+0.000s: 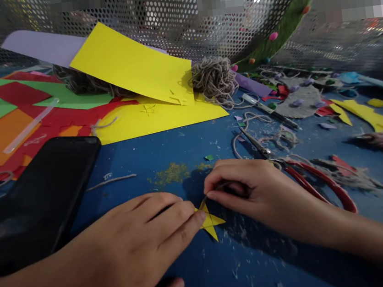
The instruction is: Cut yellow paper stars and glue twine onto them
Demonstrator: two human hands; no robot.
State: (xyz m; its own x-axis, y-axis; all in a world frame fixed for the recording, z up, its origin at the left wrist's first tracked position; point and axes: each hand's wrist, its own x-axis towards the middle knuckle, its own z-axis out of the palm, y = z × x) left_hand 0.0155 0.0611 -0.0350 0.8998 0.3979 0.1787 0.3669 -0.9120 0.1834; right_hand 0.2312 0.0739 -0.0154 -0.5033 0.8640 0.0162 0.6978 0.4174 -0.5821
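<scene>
Partly under the flat left hand (133, 242), the star (211, 222) lies nearside of the right grip (264, 187), pinching perhaps cord (202, 204).

One head-worn camera looks forward and down, close over the table (137, 154), toward perforated metal (163, 13) (upper frame).

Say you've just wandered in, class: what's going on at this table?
A person's left hand rests its fingertips over the left part of a yellow paper star on the blue table. The right hand pinches something thin and dark by the star's upper part; exactly what it is can't be told. Red-handled scissors lie beside the right hand. Yellow sheets and grey yarn lie farther back.
</scene>
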